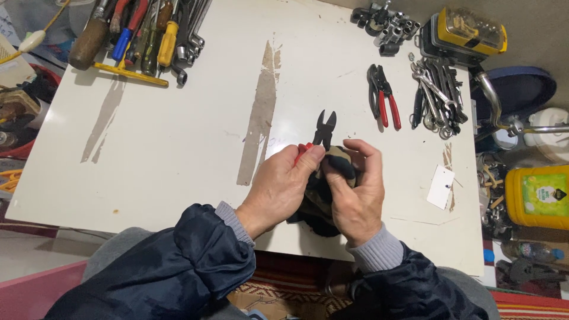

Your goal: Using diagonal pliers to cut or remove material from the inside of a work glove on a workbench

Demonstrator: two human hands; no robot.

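My left hand [278, 189] grips the red handles of a pair of side cutters [324, 129], whose black jaws point away from me, slightly apart. My right hand [355, 189] presses a dark camouflage-patterned cloth [317, 201] against the cutters' handles, fingers curled over it. Both hands meet above the near middle of a white table [178, 148]. The cloth hangs down between my wrists and hides most of the handles.
Red-handled pliers [382, 95] and several spanners [438, 95] lie at the right. Sockets [385, 24] and a yellow-lidded case [471, 29] sit at the far right. Screwdrivers and wrenches [148, 32] are piled far left. A white tag [441, 186] lies near the right edge, a yellow bottle [538, 197] beyond it.
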